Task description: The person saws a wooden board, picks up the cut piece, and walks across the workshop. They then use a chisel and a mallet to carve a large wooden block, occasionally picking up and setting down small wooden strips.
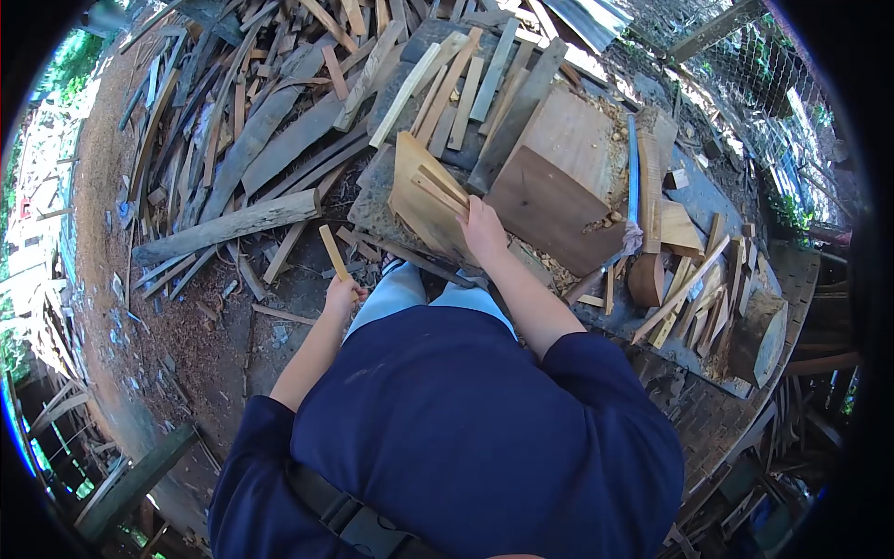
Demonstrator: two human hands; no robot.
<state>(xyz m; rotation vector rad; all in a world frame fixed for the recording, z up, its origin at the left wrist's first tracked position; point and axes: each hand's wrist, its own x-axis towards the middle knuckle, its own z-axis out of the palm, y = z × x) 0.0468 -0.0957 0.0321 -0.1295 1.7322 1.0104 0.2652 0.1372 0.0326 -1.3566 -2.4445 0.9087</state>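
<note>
- Fingers of the left hand (344, 295) are closed round the lower end of one short stick (333, 252), well left of the brown panel (549, 210), my landmark; that low grip probably keeps its length free.
- I see the right hand (484, 233) just left of the panel, its fingers clamped on the near ends of thin strips (440, 190), two by my count, likely gathered there to manage both together. Whether they also pinch the tan board (410, 186) behind, I cannot tell.
- Right of the panel I count one blue bar (633, 168), one cloth (632, 238) wrapped at its near end, and one cut log piece (759, 340) farther right.
- One long log (228, 226) lies far left of it.
- Beyond, up and left, I find a scrap heap (270, 121), too tangled to count.
</note>
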